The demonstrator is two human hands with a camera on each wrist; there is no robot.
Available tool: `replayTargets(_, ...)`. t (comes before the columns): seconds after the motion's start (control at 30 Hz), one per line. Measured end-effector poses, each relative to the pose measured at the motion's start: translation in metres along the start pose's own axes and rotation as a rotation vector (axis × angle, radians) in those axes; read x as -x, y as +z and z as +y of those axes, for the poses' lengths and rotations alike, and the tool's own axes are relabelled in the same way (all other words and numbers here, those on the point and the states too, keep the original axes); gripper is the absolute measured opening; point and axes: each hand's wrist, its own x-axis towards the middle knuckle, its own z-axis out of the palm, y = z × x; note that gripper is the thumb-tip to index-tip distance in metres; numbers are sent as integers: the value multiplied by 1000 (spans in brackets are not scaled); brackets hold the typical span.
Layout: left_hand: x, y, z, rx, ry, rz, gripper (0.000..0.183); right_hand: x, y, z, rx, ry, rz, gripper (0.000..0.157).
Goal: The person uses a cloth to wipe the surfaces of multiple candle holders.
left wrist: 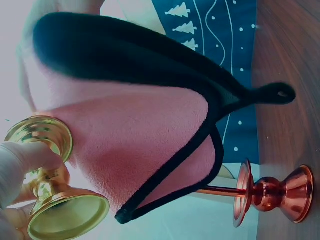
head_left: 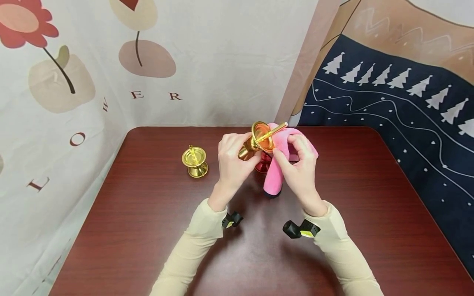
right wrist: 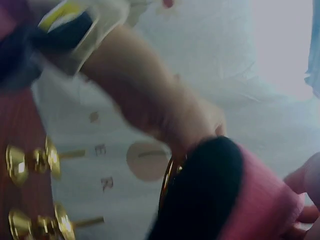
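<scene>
In the head view my left hand point(head_left: 234, 162) grips a gold candle holder point(head_left: 252, 144) by its stem and base, tilted so that its dish and central rod point up to the right. My right hand point(head_left: 303, 170) pinches a folded pink cloth point(head_left: 275, 176), which touches the dish's rim. The left wrist view shows the cloth point(left wrist: 135, 120) with black edging and a hanging loop, beside the held candle holder point(left wrist: 50, 180). A red metallic candle holder point(head_left: 263, 164) stands behind my hands, partly hidden by them and the cloth.
Another gold candle holder point(head_left: 194, 161) stands upright on the brown table point(head_left: 155, 230), left of my hands. The right wrist view shows two gold holders on the table, the nearer one point(right wrist: 42, 225) cut by the frame. Printed curtains point(head_left: 229, 74) hang behind the table.
</scene>
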Motion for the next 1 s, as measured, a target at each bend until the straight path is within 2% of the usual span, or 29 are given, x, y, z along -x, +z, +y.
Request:
replayTargets(0.13,0,-2,-2,25,1,-2,36,-2,-2,12,134,-205,92,11)
replayTargets(0.23,-1,-4,-3,43,6,-7,36,-4,-5,15,129,-258,92,11)
replayTargets(0.37,0,-4,-3,59,0,-17,35,-4,-6,17,126,-257,80,18)
replayTargets(0.5,2,-3,-4,81,-25,-24,36,-3,-7,17,91,-192,56,29)
replayTargets(0.6,2,-2,-5,103,-53,-16,36,-4,-11,16,0,-132,-10,33)
replayTargets(0.7,2,-2,-6,121,-78,-3,36,-3,-14,16,-80,-114,-126,36)
replayTargets(0.8,2,-1,-7,130,-93,2,36,-2,-17,16,-83,-134,-238,41)
replayTargets(0.87,3,-1,-7,133,-103,3,36,0,-18,16,-52,-160,-284,44)
replayTargets(1.0,3,-3,-7,142,-114,4,36,2,-19,18,23,-243,-263,42)
